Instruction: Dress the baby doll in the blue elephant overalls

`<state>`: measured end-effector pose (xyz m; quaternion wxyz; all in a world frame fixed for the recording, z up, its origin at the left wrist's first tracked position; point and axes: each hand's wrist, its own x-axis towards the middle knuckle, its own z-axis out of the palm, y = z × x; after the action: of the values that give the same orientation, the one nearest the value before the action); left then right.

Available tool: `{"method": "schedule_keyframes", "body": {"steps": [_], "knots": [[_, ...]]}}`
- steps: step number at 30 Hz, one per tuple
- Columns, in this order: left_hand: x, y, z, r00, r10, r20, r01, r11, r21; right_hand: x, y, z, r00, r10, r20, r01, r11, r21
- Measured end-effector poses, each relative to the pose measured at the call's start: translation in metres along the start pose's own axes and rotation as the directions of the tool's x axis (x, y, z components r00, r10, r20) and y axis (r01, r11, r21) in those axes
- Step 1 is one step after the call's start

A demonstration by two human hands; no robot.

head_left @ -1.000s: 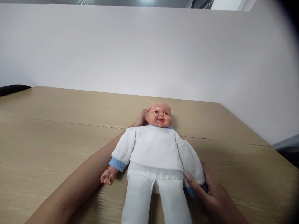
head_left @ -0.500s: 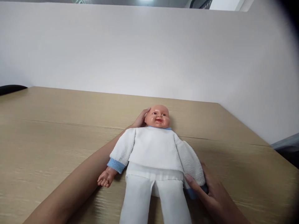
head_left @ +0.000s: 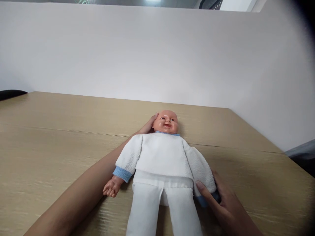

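Observation:
A baby doll in a white fleecy top with blue trim and white trousers lies face up, its head away from me. My left hand cups the left side of the doll's bald head; most of its fingers are hidden behind the head. Around the doll's sleeve on the right closes my right hand, thumb on the near side and fingers on the outer side near the blue cuff. The doll's other arm lies out to the left, with its bare hand showing by my left forearm.
Beneath the doll is a wood-coloured table with a seam across it. A white partition rises behind the table's far edge. Dark shapes stand at the left edge and right edge.
Almost nothing differs. My right thumb and the doll's sleeve on the right have shifted very slightly; the left hand stays at the head.

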<state>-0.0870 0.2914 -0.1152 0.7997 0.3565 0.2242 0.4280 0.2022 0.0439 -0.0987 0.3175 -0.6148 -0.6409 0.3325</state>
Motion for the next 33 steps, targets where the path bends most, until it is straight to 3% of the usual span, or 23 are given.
{"method": "schedule_keyframes", "body": {"steps": [3, 10, 16, 24, 28, 33], "knots": [[0.002, 0.001, 0.002, 0.999, 0.045, -0.022, -0.045, 0.999, 0.017, 0.0, 0.002, 0.001, 1.0, 0.013, -0.002, -0.013, 1.0, 0.009], [-0.007, 0.004, 0.018, 0.999, 0.022, 0.033, -0.023, 1.0, 0.018, 0.0, 0.001, 0.001, 1.0, 0.004, -0.01, -0.004, 1.0, -0.006], [-0.011, 0.004, 0.015, 0.994, 0.077, -0.078, -0.071, 0.994, 0.082, -0.001, 0.001, 0.0, 0.999, -0.012, -0.032, 0.011, 0.999, -0.037], [-0.014, 0.004, 0.019, 0.999, 0.04, -0.002, -0.04, 0.995, 0.086, 0.001, 0.0, -0.001, 0.999, -0.024, -0.021, 0.024, 0.999, -0.028], [-0.012, 0.003, 0.012, 0.995, 0.082, -0.052, -0.078, 0.994, 0.078, 0.0, -0.001, -0.001, 0.999, -0.027, -0.026, 0.026, 0.999, -0.033], [-0.013, 0.001, 0.009, 0.999, 0.037, -0.014, -0.036, 0.998, 0.042, -0.001, 0.002, -0.001, 1.0, -0.013, 0.003, 0.013, 1.0, -0.021]]}}
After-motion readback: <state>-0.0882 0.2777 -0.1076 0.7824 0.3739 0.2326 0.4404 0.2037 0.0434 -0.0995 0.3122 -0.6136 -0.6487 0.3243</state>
